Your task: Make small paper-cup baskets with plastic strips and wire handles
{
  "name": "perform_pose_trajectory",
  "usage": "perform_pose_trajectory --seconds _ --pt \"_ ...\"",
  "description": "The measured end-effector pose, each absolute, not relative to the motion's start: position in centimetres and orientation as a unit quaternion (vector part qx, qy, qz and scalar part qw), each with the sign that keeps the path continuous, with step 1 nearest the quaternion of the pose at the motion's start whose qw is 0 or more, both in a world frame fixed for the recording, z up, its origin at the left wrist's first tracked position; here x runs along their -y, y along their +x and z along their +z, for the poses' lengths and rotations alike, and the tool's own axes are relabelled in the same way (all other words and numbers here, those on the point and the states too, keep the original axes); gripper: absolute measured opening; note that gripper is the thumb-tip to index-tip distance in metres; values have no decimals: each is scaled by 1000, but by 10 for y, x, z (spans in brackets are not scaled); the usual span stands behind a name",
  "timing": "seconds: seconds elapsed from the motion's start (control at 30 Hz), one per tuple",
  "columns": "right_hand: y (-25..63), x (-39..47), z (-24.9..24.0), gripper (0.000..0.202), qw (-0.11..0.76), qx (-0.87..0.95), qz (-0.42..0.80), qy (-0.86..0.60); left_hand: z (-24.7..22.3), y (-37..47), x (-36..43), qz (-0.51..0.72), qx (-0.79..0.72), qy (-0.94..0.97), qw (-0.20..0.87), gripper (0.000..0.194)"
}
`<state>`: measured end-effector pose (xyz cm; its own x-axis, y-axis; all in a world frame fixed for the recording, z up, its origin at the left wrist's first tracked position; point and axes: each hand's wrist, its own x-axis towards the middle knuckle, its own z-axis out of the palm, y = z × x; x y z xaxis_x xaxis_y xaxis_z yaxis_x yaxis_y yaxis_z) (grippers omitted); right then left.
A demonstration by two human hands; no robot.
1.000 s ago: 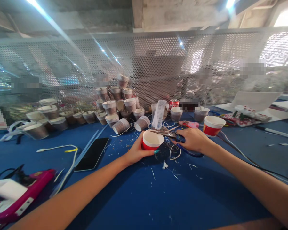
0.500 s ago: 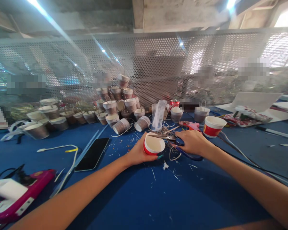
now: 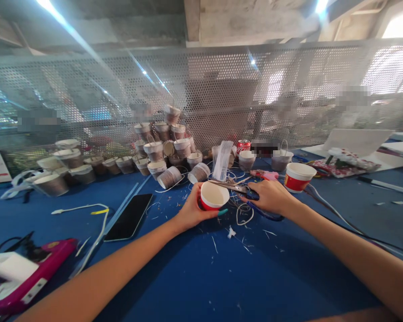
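My left hand [image 3: 192,209] is wrapped round a red and white paper cup [image 3: 215,197], its mouth tilted toward me. In my right hand [image 3: 272,197] is a pair of scissors [image 3: 241,189] with dark blue handles. Their blades reach left to the cup's far rim; whether they touch or cut the paper I cannot tell. A second red paper cup [image 3: 298,178] stands beyond my right hand. Just behind the scissors lies a pink glue gun [image 3: 269,175], partly hidden by that hand.
Several wrapped little buckets [image 3: 153,151] are stacked at the back. Clear glue sticks [image 3: 223,160] stand among them, near a red can [image 3: 243,146]. On the left lie a phone [image 3: 129,217] and a pink power strip [image 3: 50,255]. Scraps dot the blue table [image 3: 201,277].
The cup has risen slightly and shifted a little left with my left hand. My right hand and the scissors have moved slightly, with the blades still at the rim.
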<state>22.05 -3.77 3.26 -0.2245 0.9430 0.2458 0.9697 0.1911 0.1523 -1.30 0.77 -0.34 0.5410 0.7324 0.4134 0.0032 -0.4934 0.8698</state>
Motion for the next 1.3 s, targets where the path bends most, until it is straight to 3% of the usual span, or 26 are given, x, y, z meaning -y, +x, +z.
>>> perform_pose_trajectory --seconds 0.3,0.6,0.83,1.03,1.3 --pt "217 40 30 51 31 790 -144 -596 -5 -15 -2 325 -208 803 454 65" --pt "216 42 35 51 3 780 -138 -610 -9 -17 -4 316 -193 779 506 65" --pt "215 41 33 52 3 786 -140 -602 -6 -16 -6 342 -210 806 435 77" --pt "213 43 34 54 5 796 -140 -589 -5 -15 -4 333 -217 830 392 62" --pt "212 42 33 52 20 803 -138 -579 -7 -15 -3 336 -214 832 386 58"
